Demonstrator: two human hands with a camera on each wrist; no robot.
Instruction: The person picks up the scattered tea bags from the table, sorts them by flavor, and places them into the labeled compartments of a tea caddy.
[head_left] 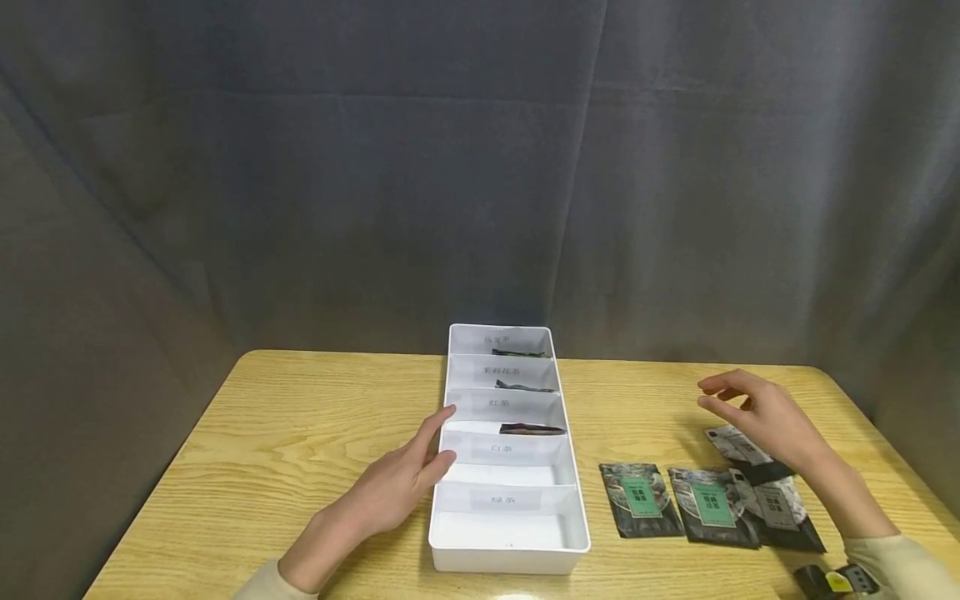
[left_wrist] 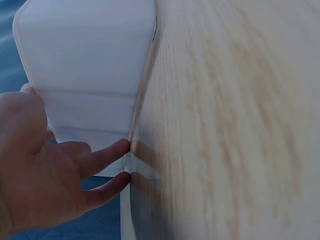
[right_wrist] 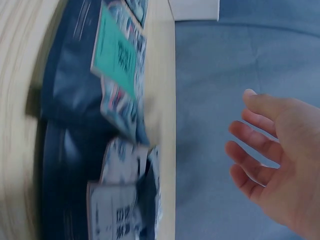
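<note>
My left hand rests at the left side of a long white divided box, thumb and forefinger at its rim. In the left wrist view, two fingertips lie against the box's outer wall near the tabletop. Holding nothing, my right hand hovers over the right of the table with its fingers loosely bent. Beneath it lies a grey-labelled tea sachet, partly overlapping another grey-labelled sachet. To their left are two dark sachets with green labels, one nearer the box and one beside the grey pair.
Labelled compartments run along the box. The three farthest each hold an upright sachet: far, second and third. A grey curtain hangs behind the wooden table. A wrist device shows at the right forearm.
</note>
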